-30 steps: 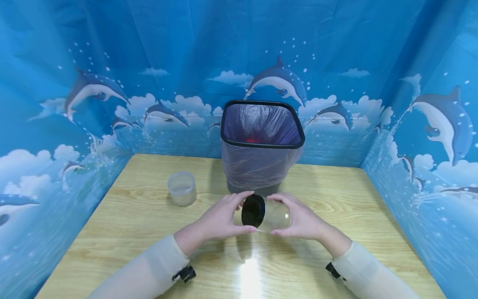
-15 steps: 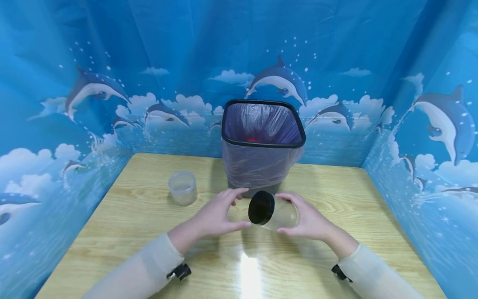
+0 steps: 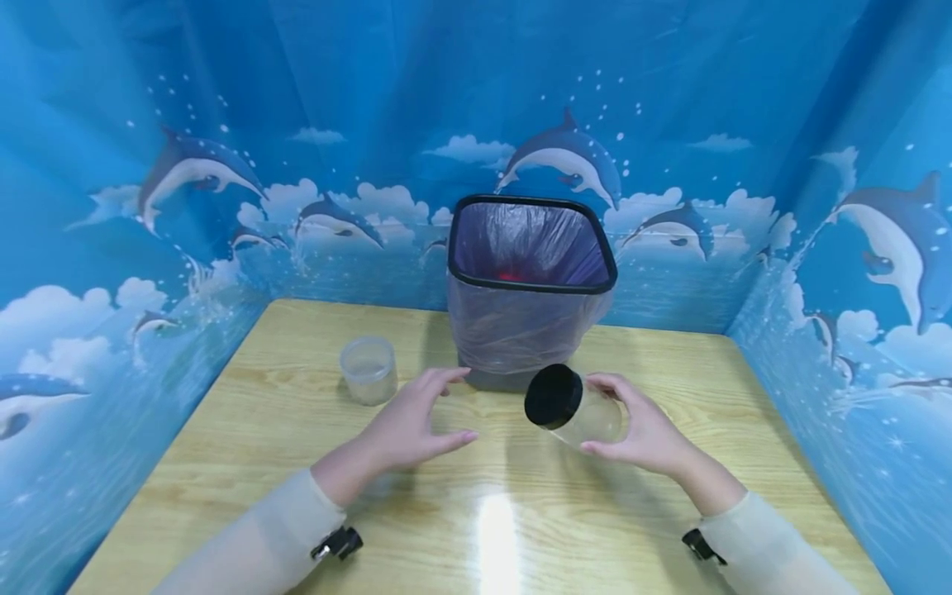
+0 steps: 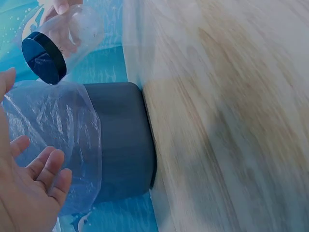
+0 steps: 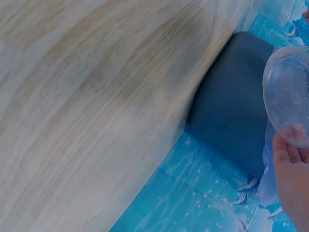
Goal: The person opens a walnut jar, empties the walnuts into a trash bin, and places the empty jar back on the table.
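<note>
My right hand (image 3: 645, 428) grips a clear plastic jar (image 3: 595, 417) by its base end, fingers on one side and thumb on the other. The jar is tilted in the air, its black lid (image 3: 554, 397) facing left. My left hand (image 3: 405, 426) hovers apart from the jar, thumb and fingers spread with nothing between them. In the left wrist view the lidded jar (image 4: 82, 34) shows beyond that hand (image 4: 34, 179). The right wrist view has the jar's round bottom (image 5: 289, 96) at its right edge, pinched by the fingers.
Behind the hands stands a trash bin (image 3: 521, 318) with a black rim and a purplish liner; something red lies inside. An open clear container (image 3: 368, 372) rests on the wooden table (image 3: 260, 430) to the left. A blue dolphin curtain (image 3: 357, 107) surrounds the table.
The left hand has come off the jar and drawn left. Still in the right hand, the jar has moved right and its lid end has tilted upward.
</note>
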Action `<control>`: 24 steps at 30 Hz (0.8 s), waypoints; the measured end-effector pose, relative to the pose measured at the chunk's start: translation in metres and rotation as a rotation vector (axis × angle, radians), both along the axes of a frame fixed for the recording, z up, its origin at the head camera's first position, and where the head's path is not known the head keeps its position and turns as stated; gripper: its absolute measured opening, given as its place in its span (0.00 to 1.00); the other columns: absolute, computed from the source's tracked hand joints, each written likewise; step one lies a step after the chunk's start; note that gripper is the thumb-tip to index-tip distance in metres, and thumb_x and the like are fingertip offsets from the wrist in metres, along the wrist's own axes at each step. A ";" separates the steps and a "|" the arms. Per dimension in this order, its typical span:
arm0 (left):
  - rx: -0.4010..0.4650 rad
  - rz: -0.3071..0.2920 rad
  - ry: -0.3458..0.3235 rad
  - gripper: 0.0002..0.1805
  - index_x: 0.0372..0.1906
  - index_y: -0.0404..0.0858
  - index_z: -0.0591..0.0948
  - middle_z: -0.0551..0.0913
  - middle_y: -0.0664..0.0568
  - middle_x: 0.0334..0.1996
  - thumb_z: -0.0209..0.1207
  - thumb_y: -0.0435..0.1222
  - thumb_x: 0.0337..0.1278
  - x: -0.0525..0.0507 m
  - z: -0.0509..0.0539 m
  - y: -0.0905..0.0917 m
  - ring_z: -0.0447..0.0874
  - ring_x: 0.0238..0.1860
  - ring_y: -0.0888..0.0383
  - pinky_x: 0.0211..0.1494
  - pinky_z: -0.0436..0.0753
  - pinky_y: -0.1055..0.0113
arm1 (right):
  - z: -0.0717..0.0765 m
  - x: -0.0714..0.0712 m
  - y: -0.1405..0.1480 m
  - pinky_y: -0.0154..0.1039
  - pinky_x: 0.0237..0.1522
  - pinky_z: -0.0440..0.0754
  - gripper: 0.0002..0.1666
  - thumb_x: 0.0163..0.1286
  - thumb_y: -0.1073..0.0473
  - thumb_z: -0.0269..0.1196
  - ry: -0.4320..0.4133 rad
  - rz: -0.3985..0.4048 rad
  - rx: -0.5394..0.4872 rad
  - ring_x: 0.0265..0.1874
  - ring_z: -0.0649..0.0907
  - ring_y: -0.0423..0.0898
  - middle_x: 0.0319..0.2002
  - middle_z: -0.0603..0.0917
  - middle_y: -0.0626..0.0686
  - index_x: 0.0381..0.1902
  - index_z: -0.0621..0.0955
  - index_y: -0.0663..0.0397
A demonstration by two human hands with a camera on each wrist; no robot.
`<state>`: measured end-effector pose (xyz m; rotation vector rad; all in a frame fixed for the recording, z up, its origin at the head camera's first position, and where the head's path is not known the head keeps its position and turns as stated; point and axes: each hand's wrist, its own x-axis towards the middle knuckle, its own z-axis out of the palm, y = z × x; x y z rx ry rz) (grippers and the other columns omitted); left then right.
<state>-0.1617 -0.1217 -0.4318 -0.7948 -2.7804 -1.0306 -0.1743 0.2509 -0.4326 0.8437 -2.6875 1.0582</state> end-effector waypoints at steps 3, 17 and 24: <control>0.008 0.010 0.033 0.48 0.74 0.44 0.66 0.71 0.50 0.67 0.68 0.61 0.52 0.000 -0.001 -0.005 0.75 0.60 0.52 0.60 0.77 0.51 | 0.000 -0.002 0.005 0.27 0.62 0.68 0.52 0.46 0.52 0.83 -0.001 -0.013 -0.014 0.59 0.76 0.49 0.61 0.78 0.52 0.68 0.71 0.54; 0.088 0.076 0.064 0.46 0.74 0.45 0.65 0.68 0.46 0.70 0.71 0.54 0.52 0.001 -0.002 -0.020 0.66 0.69 0.47 0.69 0.67 0.43 | -0.002 -0.009 0.032 0.19 0.61 0.64 0.54 0.44 0.65 0.83 0.055 -0.061 -0.143 0.60 0.72 0.35 0.62 0.76 0.56 0.68 0.69 0.59; 0.093 0.095 0.082 0.45 0.74 0.47 0.64 0.67 0.47 0.71 0.71 0.52 0.53 0.000 -0.002 -0.024 0.64 0.71 0.47 0.71 0.64 0.42 | -0.008 -0.016 0.048 0.17 0.59 0.63 0.52 0.50 0.65 0.80 -0.022 -0.153 -0.174 0.60 0.69 0.35 0.63 0.73 0.60 0.70 0.66 0.62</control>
